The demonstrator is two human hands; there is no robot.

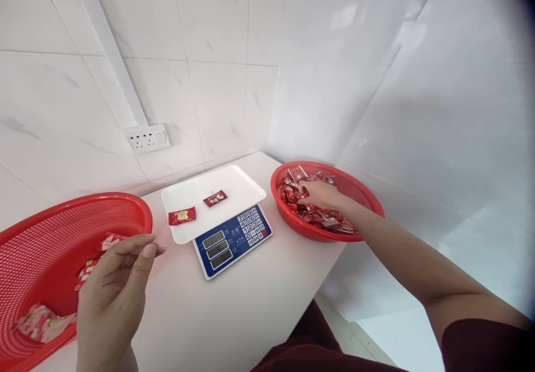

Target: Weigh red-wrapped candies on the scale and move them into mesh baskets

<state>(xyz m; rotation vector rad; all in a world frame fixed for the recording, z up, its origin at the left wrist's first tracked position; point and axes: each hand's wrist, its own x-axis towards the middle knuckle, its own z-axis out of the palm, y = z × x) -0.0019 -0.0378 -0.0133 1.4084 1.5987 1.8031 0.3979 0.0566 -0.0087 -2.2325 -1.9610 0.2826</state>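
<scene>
My right hand [321, 194] reaches into the red basket [288, 224] on the right. Its fingers curl down among small red wrapped packets [326, 218], and whatever lies between the fingertips cannot be made out. Above the rim of the left red basket [125, 200] is my left hand [119, 288], thumb and fingers drawn together with nothing visible in them. Between the baskets stands a digital scale [234, 241] with a white tray [238, 179]. Two red packets lie apart on that tray, one near its left edge [182, 216] and another near its middle [215, 198].
Several red packets and a pink packet [44, 323] lie inside the left basket. The scale and right basket rest on a white table [188, 316] against a tiled wall. A power socket [147, 138] is mounted low on that wall, and another wall borders the right side.
</scene>
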